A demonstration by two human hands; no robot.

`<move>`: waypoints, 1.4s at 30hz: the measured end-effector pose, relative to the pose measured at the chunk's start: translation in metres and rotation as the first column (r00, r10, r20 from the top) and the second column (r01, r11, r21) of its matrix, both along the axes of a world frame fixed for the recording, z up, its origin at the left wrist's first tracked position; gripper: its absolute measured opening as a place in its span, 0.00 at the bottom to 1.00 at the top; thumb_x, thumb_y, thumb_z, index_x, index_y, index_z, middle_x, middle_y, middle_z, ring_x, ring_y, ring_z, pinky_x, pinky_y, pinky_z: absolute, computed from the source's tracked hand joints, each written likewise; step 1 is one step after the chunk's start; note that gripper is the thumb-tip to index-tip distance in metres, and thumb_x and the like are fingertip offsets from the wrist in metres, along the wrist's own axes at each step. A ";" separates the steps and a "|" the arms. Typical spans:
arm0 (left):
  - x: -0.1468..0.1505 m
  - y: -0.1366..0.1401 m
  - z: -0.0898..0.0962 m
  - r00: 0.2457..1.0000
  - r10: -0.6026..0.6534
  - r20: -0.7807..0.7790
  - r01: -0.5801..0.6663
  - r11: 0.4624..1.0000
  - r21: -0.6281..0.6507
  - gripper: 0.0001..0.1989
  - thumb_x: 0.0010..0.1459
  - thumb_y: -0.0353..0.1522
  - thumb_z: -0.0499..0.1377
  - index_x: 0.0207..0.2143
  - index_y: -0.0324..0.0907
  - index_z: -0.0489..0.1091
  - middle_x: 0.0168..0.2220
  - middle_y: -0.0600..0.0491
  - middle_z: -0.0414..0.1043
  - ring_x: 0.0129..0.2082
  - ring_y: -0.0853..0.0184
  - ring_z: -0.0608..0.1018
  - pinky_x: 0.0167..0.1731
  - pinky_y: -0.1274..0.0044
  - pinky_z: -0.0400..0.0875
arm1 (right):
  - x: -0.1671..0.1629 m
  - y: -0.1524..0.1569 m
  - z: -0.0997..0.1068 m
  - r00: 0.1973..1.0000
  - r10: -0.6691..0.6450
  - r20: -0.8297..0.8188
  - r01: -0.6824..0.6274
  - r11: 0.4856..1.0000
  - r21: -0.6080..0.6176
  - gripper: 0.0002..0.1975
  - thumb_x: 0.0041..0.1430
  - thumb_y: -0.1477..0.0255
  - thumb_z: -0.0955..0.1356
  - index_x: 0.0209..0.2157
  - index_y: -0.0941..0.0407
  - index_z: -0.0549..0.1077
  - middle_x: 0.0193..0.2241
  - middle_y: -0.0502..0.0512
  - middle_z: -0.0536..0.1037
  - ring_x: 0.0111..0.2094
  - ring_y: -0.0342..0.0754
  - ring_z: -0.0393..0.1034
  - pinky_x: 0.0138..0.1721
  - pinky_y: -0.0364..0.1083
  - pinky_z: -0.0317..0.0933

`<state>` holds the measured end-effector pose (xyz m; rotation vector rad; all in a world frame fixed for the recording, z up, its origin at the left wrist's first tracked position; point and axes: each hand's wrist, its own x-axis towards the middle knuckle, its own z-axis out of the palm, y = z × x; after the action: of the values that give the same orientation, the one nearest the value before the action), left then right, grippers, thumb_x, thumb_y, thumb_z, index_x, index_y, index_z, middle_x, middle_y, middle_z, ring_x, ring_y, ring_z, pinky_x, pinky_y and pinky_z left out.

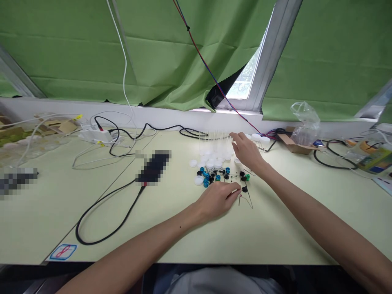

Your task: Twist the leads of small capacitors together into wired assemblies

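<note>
My left hand (218, 200) rests low over the table, thumb and fingers drawn together at a small black part (244, 189) and a bent metal wire (250, 201). What lies between those fingertips is too small to make out. Farther back, my right hand (247, 151) reaches to the right end of a clear holder with thin white sticks (214, 141). Its fingers are bent together, and their hold is hidden. Between the hands lie blue spools (206, 183), a green spool (248, 177), more black parts and small metal pieces. White round caps (210, 164) cluster behind them.
A black cable (82, 232) loops from a blurred dark device (154, 167) on the left. A white power strip (96, 135) sits at the back left. An open cardboard box (295, 145) with a clear plastic bag (306, 122) stands back right. Red and blue wires (211, 73) hang across the curtain.
</note>
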<state>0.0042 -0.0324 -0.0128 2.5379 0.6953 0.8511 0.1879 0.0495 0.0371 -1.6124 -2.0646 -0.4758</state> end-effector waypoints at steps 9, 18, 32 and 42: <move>0.000 -0.001 0.001 0.999 0.003 -0.032 -0.003 1.000 0.001 0.12 0.67 0.32 0.50 0.38 0.41 0.73 0.23 0.54 0.72 0.23 0.69 0.73 0.25 0.78 0.60 | 0.005 -0.001 -0.003 1.000 0.026 0.000 -0.026 1.000 0.000 0.17 0.67 0.77 0.58 0.55 0.58 0.66 0.45 0.65 0.75 0.37 0.55 0.71 0.27 0.46 0.54; 0.000 -0.001 0.000 0.998 0.050 -0.042 -0.050 0.999 0.001 0.12 0.66 0.33 0.51 0.45 0.42 0.73 0.25 0.54 0.74 0.24 0.67 0.75 0.27 0.77 0.64 | 0.003 -0.012 0.005 0.991 0.124 -0.047 -0.121 0.990 0.068 0.16 0.68 0.76 0.57 0.54 0.57 0.66 0.43 0.64 0.75 0.39 0.55 0.72 0.32 0.47 0.61; 0.000 0.005 0.008 0.871 0.366 0.327 -0.372 0.927 -0.046 0.26 0.60 0.37 0.60 0.58 0.44 0.57 0.47 0.46 0.70 0.46 0.59 0.72 0.44 0.69 0.68 | -0.004 -0.073 0.043 0.755 0.322 -0.571 -0.305 0.944 0.127 0.11 0.63 0.65 0.67 0.46 0.51 0.72 0.30 0.52 0.76 0.27 0.48 0.73 0.25 0.48 0.69; 0.000 0.010 0.005 0.918 0.305 0.254 -0.198 0.907 -0.372 0.19 0.62 0.35 0.55 0.54 0.46 0.56 0.35 0.54 0.70 0.33 0.68 0.74 0.33 0.75 0.68 | -0.011 -0.080 0.029 0.546 0.360 -0.756 -0.476 0.876 0.074 0.11 0.61 0.62 0.69 0.42 0.54 0.74 0.30 0.52 0.75 0.26 0.45 0.72 0.22 0.45 0.70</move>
<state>0.0045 -0.0227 -0.0077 1.9785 0.9886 1.0785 0.1765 -0.0308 0.0662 -1.0175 -1.7148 0.4798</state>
